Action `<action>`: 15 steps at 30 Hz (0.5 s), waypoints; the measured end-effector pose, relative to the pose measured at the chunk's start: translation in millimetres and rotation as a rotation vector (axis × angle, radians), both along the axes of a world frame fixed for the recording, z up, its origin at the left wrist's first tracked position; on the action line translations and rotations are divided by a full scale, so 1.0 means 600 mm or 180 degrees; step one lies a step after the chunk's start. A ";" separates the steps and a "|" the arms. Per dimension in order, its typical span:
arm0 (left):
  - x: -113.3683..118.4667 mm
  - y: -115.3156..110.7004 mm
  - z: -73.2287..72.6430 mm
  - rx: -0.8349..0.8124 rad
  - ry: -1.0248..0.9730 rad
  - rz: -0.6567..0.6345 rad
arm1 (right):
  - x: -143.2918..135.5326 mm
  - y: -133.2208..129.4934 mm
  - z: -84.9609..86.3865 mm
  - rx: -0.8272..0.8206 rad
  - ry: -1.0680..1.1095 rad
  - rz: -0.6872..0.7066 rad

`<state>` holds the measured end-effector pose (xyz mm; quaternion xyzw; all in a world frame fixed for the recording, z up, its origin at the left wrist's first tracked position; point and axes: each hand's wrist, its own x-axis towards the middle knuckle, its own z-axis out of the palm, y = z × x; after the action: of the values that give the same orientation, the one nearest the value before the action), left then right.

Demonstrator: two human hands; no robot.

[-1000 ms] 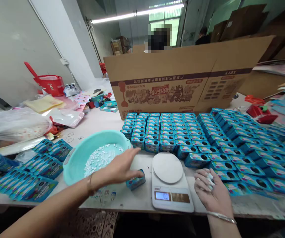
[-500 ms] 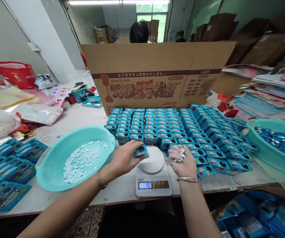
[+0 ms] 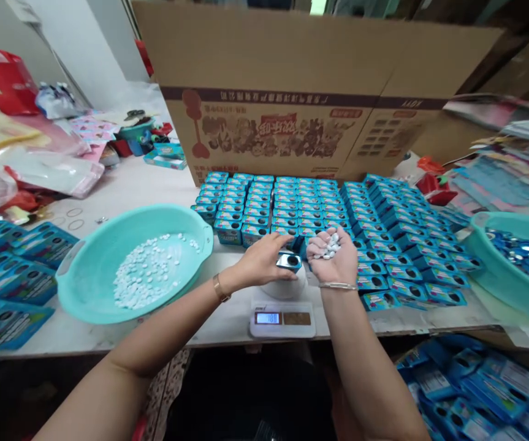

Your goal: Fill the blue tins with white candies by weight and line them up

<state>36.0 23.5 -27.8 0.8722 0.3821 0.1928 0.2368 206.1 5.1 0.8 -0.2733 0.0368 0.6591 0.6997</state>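
My left hand (image 3: 263, 262) grips a small blue box (image 3: 289, 261) with a dark round hole in its top. That box is at the white round plate of the digital scale (image 3: 282, 321), whose display is lit with a non-zero number, too blurred to read surely. Palm up, my right hand (image 3: 338, 260) is cupped around a small heap of white tablets (image 3: 331, 247), just right of the box. More loose tablets (image 3: 138, 275) lie in a turquoise basin (image 3: 190, 223) to the left. Behind both hands, rows of similar blue boxes (image 3: 287, 205) stand close together.
A large cardboard carton (image 3: 282, 55) rises behind the rows. On the right stands another turquoise basin (image 3: 485, 245) holding blue packets (image 3: 528, 251). More blue cartons (image 3: 11, 288) lie at the left edge. Below the table edge, a pile of blue boxes (image 3: 480, 386) sits at right.
My left hand has brought the box rightward onto or just over the scale plate, closer to my right hand. The display has gone from 0.0 to a higher number. The camera has tilted down.
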 end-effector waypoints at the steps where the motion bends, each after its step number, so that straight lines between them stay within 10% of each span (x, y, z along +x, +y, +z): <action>1: -0.004 -0.001 0.000 0.0023 -0.0116 0.0024 | 0.001 -0.001 0.002 -0.0012 0.0033 -0.0003; 15: -0.014 -0.007 -0.024 0.0503 -0.0541 0.0067 | -0.009 -0.001 0.005 -0.0033 -0.0196 0.0038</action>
<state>27.9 19.4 -41.9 0.8646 0.3535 0.2981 0.1968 201.0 4.5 3.8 -0.2973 0.0169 0.6543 0.6952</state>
